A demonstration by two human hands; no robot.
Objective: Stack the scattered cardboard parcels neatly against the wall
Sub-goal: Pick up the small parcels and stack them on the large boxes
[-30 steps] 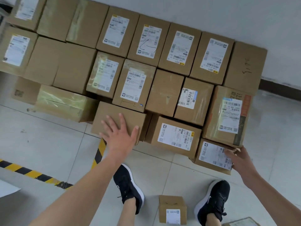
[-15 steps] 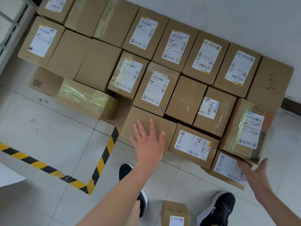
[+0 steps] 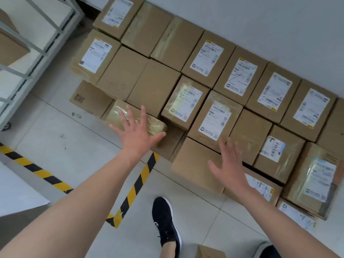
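We see the cardboard parcels (image 3: 186,75) packed side by side in rows on the tiled floor (image 3: 61,138), the farthest row set against the white wall (image 3: 260,21). They are plain brown boxes of differing sizes; many carry a white shipping label on top, several are wrapped in glossy clear tape, and one label bears a black pen scribble. The rows are fairly even, though the nearest boxes sit lower and stick out towards us.

Our left hand (image 3: 137,135) is spread wide, fingers fanned, palm down over the tape-wrapped parcel (image 3: 119,112) at the front left edge of the pile; its grip holds nothing, and we cannot tell whether the palm presses the box or hovers just above it. Our right hand (image 3: 229,164) is likewise wide and empty, blurred, over the plain front parcel (image 3: 193,164) beside the stack.

A yellow-and-black hazard stripe (image 3: 137,183) runs across the floor near a black shoe (image 3: 165,222). A small box (image 3: 210,252) lies by the bottom edge, and a grey shelf frame (image 3: 29,43) stands at left.
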